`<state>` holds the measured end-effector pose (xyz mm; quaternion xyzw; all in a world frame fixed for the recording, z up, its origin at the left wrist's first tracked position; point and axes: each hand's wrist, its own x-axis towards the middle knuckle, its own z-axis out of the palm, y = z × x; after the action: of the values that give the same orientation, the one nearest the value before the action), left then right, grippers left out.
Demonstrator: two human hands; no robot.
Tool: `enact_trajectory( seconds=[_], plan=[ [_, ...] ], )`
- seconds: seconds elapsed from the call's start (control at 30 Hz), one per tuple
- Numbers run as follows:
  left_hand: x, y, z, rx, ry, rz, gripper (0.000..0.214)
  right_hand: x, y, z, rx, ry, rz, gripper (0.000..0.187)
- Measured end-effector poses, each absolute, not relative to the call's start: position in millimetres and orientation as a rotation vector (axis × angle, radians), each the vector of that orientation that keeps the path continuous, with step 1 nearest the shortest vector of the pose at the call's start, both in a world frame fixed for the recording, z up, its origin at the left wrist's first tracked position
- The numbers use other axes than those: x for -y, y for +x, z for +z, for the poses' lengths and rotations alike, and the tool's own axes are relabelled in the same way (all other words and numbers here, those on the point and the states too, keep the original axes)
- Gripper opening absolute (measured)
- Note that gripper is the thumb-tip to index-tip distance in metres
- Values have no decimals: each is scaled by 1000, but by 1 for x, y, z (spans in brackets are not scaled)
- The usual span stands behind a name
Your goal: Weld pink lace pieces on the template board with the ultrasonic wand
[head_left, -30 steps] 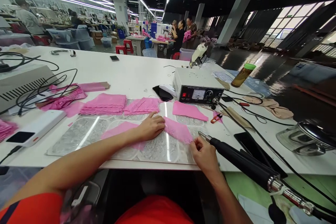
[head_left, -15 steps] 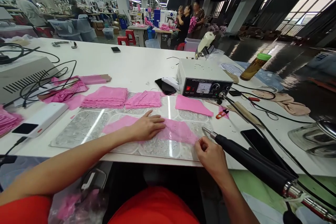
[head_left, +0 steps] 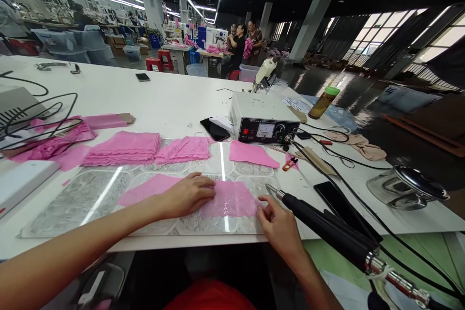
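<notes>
The left hand (head_left: 191, 195) lies palm down near the centre of the frame, its grip released, fingers extended over pink cloth (head_left: 232, 199). The right hand (head_left: 281, 225), right of centre and lower, has thumb and forefinger curled at the cloth's right edge; whether that grip pinches the fabric or only touches it, I cannot tell. The cloth shows on both sides of the left hand; the hand and forearm hide the middle, so one piece or two is unclear. It rests on a glossy grey patterned board (head_left: 83, 196) across the lower centre.

Just beside the right hand, a tool with a black handle (head_left: 319, 225) and a metal tip slants towards the lower right corner. Beyond the cloth, a thick pink stack (head_left: 123, 149) stands left of centre, a smaller pink pile (head_left: 183, 149) next to it, and a flat pink piece (head_left: 250, 154) right of that. Orange snips (head_left: 289, 163) lie near this piece's right end.

Farther out on the white desk (head_left: 170, 99) are a control box (head_left: 267, 116) with a meter, a dark phone (head_left: 215, 129) at its left, a green-capped bottle (head_left: 324, 102) towards the upper right, and a lidded clear pot (head_left: 403, 189) at the right. People (head_left: 240, 46) appear in the upper centre background.
</notes>
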<state>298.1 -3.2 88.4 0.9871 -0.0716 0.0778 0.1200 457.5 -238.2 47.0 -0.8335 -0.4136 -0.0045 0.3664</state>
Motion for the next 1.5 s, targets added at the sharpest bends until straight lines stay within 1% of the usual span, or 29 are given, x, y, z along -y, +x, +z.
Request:
enact_trajectory(
  seconds=[0.1, 0.27, 0.37, 0.47, 0.83, 1.0, 1.07, 1.2, 1.3, 1.37, 1.5],
  plan=[
    [-7, 342, 97, -16, 2848, 248, 22, 222, 457, 52, 1105, -1973, 85, 24],
    [-24, 427, 96, -158, 2856, 250, 14, 185, 471, 58, 1083, -1826, 181, 21],
    [-32, 460, 88, -140, 2851, 146, 25, 175, 481, 58, 993, -1792, 240, 21],
    [-40, 473, 79, -108, 2821, 65, 28, 178, 485, 55, 959, -1784, 229, 21],
    [-57, 477, 73, -73, 2653, -6, 30, 188, 484, 46, 1045, -1807, 193, 18],
    [-55, 477, 80, -101, 2629, 40, 33, 180, 489, 52, 1005, -1847, 149, 19],
    [-54, 477, 85, -111, 2626, 63, 32, 174, 491, 57, 1075, -1915, 35, 22],
    [-52, 474, 99, -80, 2650, 81, 29, 153, 497, 67, 1131, -2125, -322, 31],
    [-49, 463, 109, -8, 2679, 65, 23, 139, 505, 67, 1114, -2283, -408, 37],
    [-47, 451, 114, 52, 2681, 30, 17, 135, 509, 65, 1142, -2334, -417, 34],
    [-38, 417, 119, 129, 2631, -77, 14, 146, 506, 60, 1252, -2349, -373, 17]
  ],
)
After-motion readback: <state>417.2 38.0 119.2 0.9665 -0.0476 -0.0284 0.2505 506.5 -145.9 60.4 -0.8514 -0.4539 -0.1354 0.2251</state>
